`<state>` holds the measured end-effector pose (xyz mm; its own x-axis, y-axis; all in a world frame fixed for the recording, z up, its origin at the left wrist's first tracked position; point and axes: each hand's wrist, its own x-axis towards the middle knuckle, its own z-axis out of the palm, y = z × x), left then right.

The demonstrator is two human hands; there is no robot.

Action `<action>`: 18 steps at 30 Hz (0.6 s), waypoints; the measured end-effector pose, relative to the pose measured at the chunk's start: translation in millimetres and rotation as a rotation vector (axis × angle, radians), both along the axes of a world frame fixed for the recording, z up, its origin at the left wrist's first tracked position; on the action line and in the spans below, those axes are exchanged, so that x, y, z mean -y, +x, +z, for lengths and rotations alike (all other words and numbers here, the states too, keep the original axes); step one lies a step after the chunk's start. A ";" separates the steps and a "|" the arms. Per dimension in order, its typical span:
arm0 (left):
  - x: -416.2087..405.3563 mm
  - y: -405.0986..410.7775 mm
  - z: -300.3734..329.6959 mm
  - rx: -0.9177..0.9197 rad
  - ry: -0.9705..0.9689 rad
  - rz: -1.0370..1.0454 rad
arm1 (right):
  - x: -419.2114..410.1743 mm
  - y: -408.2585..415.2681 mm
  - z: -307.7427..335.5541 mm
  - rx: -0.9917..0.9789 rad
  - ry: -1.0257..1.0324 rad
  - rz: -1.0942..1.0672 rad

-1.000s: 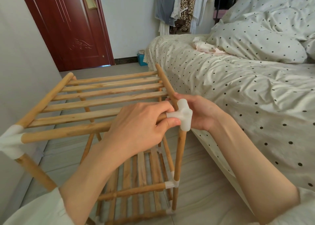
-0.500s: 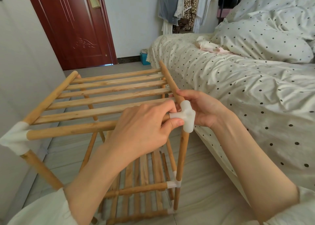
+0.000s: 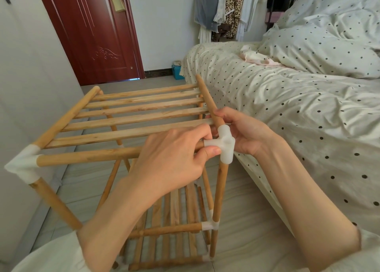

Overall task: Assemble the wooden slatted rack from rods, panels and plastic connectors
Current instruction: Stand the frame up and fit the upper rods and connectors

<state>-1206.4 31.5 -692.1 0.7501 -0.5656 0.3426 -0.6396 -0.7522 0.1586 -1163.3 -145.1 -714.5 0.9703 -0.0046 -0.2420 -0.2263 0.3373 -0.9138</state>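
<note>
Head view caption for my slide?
Both hands, left hand and right hand, seat a white connector on the rack's front rod.

We see a pale tiled floor (image 3: 242, 220) running from the bottom of the frame up to the red door at upper left, and on it stands the wooden slatted rack (image 3: 133, 115), its legs reaching the tiles at lower centre. A small blue box (image 3: 177, 72) sits on the floor near upper centre, just beside the foot of the bed. The bed (image 3: 287, 111) fills the right side, and on its dotted sheet lie a dotted pillow (image 3: 320, 53) and a crumpled pale pink cloth (image 3: 257, 58) at upper right.
</note>
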 end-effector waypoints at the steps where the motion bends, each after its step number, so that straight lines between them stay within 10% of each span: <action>1: -0.2 0.1 -0.2 0.004 -0.003 -0.001 | 0.0 0.1 -0.5 0.000 0.000 0.005; 18: -66.6 23.0 3.9 -0.104 0.097 0.081 | -55.6 3.9 -5.6 0.000 0.204 0.088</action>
